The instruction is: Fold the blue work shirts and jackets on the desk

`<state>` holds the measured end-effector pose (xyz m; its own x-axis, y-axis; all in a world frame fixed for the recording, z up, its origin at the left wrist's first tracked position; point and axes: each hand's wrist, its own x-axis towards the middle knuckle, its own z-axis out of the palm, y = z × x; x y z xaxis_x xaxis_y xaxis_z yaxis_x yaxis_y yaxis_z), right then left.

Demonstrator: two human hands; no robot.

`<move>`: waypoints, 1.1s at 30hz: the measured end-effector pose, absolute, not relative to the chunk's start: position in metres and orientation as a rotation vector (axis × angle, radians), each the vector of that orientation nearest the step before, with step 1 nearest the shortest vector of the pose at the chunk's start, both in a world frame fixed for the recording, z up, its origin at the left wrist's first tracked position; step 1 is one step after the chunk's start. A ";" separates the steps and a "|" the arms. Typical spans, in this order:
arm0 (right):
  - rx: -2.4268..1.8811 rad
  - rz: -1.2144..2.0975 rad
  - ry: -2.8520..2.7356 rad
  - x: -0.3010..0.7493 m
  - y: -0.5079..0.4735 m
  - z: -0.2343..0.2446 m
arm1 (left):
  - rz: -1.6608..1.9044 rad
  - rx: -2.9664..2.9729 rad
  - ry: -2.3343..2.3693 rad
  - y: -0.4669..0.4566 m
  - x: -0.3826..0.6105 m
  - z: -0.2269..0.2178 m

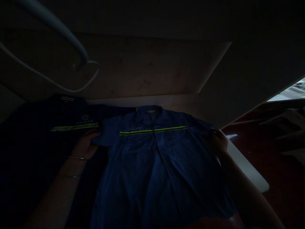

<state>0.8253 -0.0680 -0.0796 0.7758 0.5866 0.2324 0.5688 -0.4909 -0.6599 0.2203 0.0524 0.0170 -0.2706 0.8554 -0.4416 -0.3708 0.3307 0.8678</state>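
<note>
A blue short-sleeved work shirt (152, 156) lies spread out, front up and collar away from me. A yellow-green stripe and the letters NJPC cross its chest. My left hand (87, 143) is closed on the end of its left-lying sleeve. On the opposite side, my right hand (218, 140) grips the other sleeve end. Beside the shirt on the left is a darker navy work garment (69, 117) with a similar stripe and a small emblem; my left hand is over its edge. Dim light hides the fingertips and the garment's lower part.
A thick pale curved tube (57, 28) and a thin white cable (54, 84) hang at the upper left. Behind the collars runs a pale ledge (114, 101) below a patterned panel (143, 70). A slanting panel (243, 79) rises at right, above a white rounded edge (250, 168) and reddish floor (271, 159).
</note>
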 end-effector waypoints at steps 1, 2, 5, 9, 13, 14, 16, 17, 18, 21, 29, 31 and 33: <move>-2.176 0.005 -0.765 0.825 -0.068 -0.080 | 1.299 0.461 1.372 0.053 0.218 0.018; -2.156 -0.026 -0.672 0.824 -0.069 -0.081 | 1.329 0.434 1.365 0.053 0.215 0.018; -2.148 -0.139 -0.513 0.822 -0.070 -0.080 | 1.356 0.371 1.345 0.056 0.206 0.016; -2.189 -0.257 -0.524 0.818 -0.068 -0.070 | 1.202 0.380 1.318 0.054 0.202 0.008; -2.047 -0.234 -0.784 0.767 -0.048 -0.039 | 1.032 0.489 1.368 0.049 0.204 0.003; -1.953 -0.091 -0.947 0.742 -0.040 -0.030 | 1.010 0.515 1.373 0.049 0.204 0.003; -1.702 0.332 -1.185 0.677 -0.024 -0.016 | 1.018 0.547 1.363 0.049 0.204 0.004; -1.571 0.537 -1.202 0.640 -0.016 -0.012 | 1.037 0.556 1.357 0.049 0.204 0.004; -1.443 0.754 -1.165 0.601 -0.007 -0.010 | 1.066 0.560 1.346 0.049 0.204 0.005; -1.089 1.284 -0.899 0.495 0.021 -0.013 | 1.144 0.563 1.276 0.046 0.203 0.005; -1.035 1.563 -0.780 0.368 0.079 -0.047 | 1.212 0.544 1.126 0.029 0.203 0.014; -1.037 1.547 -0.834 0.363 0.077 -0.057 | 1.306 0.518 1.144 0.029 0.201 0.015; -1.021 1.529 -0.848 0.364 0.072 -0.064 | 1.407 0.499 1.138 0.031 0.199 0.016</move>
